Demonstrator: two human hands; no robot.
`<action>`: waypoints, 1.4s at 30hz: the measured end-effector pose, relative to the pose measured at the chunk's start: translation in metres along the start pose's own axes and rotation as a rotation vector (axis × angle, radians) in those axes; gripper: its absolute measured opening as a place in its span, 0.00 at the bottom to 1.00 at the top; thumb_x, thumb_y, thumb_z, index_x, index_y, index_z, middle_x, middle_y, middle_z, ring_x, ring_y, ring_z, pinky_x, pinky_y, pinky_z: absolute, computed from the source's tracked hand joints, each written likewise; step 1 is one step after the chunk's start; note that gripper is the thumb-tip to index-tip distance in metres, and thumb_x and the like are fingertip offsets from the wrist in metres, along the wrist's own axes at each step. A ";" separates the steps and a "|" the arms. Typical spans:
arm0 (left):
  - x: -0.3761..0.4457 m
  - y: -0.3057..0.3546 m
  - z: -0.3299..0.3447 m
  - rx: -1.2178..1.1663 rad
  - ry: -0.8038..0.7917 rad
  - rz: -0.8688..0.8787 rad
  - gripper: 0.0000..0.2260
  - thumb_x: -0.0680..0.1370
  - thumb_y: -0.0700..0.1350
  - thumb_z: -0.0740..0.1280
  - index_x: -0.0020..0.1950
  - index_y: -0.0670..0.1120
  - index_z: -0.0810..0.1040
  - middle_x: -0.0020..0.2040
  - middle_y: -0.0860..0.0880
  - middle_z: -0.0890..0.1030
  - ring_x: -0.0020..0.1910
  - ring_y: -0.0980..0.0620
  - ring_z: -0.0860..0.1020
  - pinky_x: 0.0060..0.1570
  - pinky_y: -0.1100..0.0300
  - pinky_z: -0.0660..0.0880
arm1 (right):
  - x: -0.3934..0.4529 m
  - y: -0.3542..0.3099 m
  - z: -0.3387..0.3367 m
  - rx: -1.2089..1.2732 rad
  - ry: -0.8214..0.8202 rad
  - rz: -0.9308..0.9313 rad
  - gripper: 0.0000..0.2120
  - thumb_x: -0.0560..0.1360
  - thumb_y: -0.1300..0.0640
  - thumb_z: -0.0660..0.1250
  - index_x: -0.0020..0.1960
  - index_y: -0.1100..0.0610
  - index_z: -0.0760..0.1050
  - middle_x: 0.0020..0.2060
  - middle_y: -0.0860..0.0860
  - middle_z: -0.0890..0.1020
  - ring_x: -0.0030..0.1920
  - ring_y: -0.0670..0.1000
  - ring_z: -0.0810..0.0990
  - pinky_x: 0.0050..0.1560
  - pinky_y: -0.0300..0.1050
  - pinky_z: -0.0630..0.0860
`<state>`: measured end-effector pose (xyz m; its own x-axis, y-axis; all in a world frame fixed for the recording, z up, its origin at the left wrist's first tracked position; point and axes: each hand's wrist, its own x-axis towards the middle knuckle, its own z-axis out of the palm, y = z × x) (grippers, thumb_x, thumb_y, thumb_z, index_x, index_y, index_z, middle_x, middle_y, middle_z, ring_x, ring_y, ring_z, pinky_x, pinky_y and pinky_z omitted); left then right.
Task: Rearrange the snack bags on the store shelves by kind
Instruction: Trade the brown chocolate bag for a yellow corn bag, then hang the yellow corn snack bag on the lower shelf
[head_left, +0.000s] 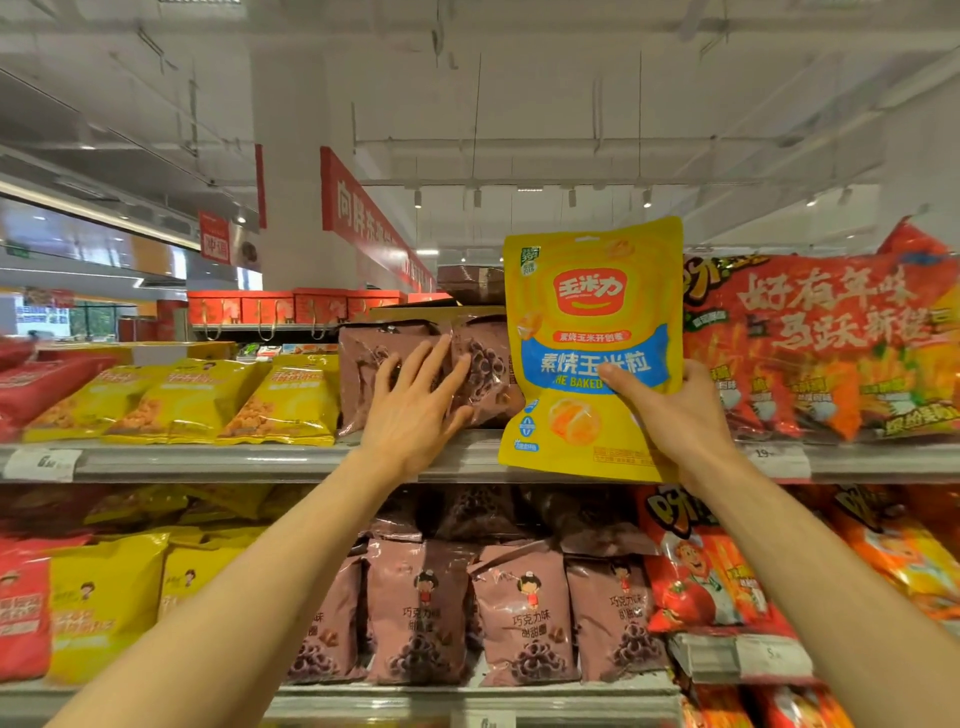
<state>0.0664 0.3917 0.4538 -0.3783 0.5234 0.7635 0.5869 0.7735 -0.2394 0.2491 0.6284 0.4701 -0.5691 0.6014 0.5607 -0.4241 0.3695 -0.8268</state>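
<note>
Supermarket aisle, white ceiling with track lights, red hanging banners (358, 208) behind; two tiers of shelving are seen from below eye level. Right hand (670, 415): raised, thumb laid across the front of a yellow corn-snack pouch (592, 332), fingers hidden behind it; the pouch is gripped upright by its lower right part, in front of the upper shelf edge (260, 460). Left hand (415, 405): fingers straight and spread, pressed flat against brown chocolate-ring bags (483, 369) standing on the upper shelf, just left of the pouch. Both forearms are extended upward from the lower corners. Left of the brown bags, yellow snack bags (280, 400) are laid in a row, then red ones. Right of the pouch, large red-orange bags (821, 343) are stacked. Lower shelf: matching brown bags (524, 618) at centre, yellow at left, red-orange at right. Price tags (44, 464) are fixed to the shelf rail.
</note>
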 end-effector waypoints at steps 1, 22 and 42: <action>0.000 0.001 -0.001 -0.009 0.005 0.001 0.30 0.84 0.62 0.54 0.84 0.51 0.60 0.85 0.45 0.53 0.84 0.44 0.52 0.80 0.41 0.49 | -0.002 -0.001 0.000 0.005 -0.004 -0.005 0.33 0.67 0.41 0.80 0.64 0.52 0.71 0.54 0.43 0.81 0.52 0.46 0.81 0.54 0.51 0.80; -0.054 0.055 -0.054 -0.946 0.107 -0.325 0.19 0.82 0.57 0.67 0.70 0.50 0.75 0.62 0.54 0.79 0.61 0.55 0.78 0.60 0.57 0.75 | -0.042 -0.003 -0.011 0.088 -0.111 -0.006 0.19 0.70 0.48 0.79 0.58 0.51 0.80 0.51 0.44 0.87 0.49 0.44 0.87 0.46 0.44 0.83; -0.270 0.147 -0.016 -1.593 -0.250 -0.759 0.27 0.68 0.53 0.79 0.63 0.46 0.76 0.48 0.56 0.87 0.42 0.55 0.84 0.40 0.55 0.82 | -0.234 0.115 -0.035 -0.145 -0.283 0.324 0.33 0.63 0.44 0.81 0.63 0.53 0.72 0.54 0.46 0.85 0.51 0.43 0.85 0.50 0.48 0.83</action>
<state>0.2659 0.3581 0.2225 -0.8696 0.4047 0.2828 0.2500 -0.1331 0.9591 0.3581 0.5557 0.2422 -0.8349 0.4926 0.2456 -0.1009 0.3017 -0.9480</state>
